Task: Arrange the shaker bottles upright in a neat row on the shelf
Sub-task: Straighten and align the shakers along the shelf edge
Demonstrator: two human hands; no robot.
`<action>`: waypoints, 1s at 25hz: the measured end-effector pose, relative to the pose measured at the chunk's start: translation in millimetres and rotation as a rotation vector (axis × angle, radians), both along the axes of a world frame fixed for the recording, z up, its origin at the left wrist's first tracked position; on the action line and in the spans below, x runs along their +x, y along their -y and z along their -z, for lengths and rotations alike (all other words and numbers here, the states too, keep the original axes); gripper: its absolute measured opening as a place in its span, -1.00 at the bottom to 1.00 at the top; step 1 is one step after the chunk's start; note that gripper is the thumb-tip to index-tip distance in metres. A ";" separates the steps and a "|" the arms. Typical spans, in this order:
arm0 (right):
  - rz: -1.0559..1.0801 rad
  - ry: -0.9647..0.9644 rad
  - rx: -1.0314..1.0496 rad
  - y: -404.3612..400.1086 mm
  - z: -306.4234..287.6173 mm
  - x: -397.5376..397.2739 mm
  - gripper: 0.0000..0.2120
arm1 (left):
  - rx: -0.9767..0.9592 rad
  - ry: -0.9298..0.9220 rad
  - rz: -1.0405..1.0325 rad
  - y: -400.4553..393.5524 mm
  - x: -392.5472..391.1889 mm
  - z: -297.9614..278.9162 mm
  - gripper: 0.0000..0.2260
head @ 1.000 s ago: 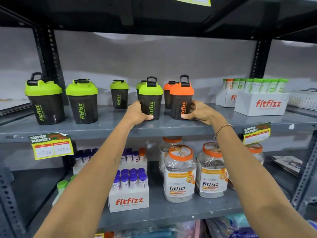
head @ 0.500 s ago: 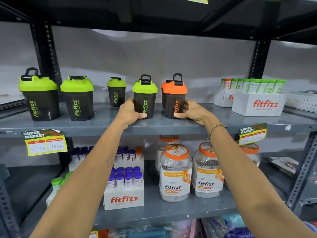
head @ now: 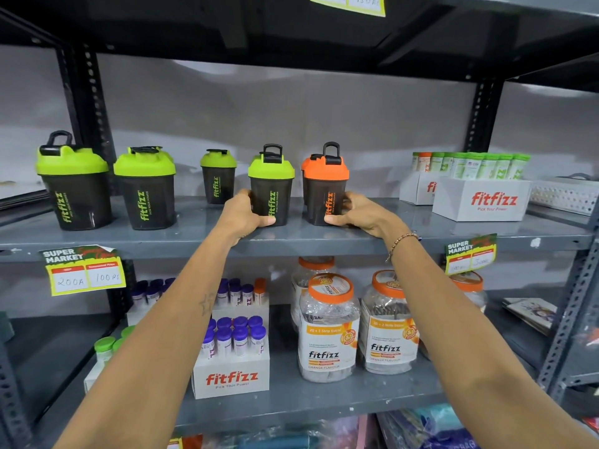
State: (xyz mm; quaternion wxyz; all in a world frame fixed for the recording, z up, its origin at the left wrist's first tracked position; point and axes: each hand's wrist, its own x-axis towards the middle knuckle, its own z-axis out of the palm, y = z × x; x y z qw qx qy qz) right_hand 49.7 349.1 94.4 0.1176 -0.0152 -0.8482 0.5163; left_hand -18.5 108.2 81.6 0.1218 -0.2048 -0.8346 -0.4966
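While the left hand (head: 241, 211) clasps the green-lidded shaker (head: 271, 186) and the right hand (head: 356, 212) the orange-lidded shaker (head: 325, 186) (both upright, mid-shelf (head: 194, 234)), a hasty shove could topple either or knock the bottle half hidden behind.

A shop: grey metal shelving (head: 421, 236) carries branded stock. Below each grip, yellow "Super Market" price tags (head: 85, 270) hang on the shelf edge, above boxed tubes (head: 230, 377) and labelled jars (head: 327, 335).
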 end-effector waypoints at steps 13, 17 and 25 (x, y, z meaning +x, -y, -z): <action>0.035 -0.015 0.069 3.1 2.6 -0.9 -0.37 | 0.000 -0.003 0.000 0.1 -1.3 2.8 -0.44; 0.029 -0.014 0.063 4.6 2.9 0.1 -0.38 | 0.002 0.010 0.001 0.1 -0.8 1.3 -0.43; 0.364 -0.179 0.005 7.3 15.6 22.4 -0.54 | 0.070 0.071 0.013 15.9 12.9 6.5 -0.46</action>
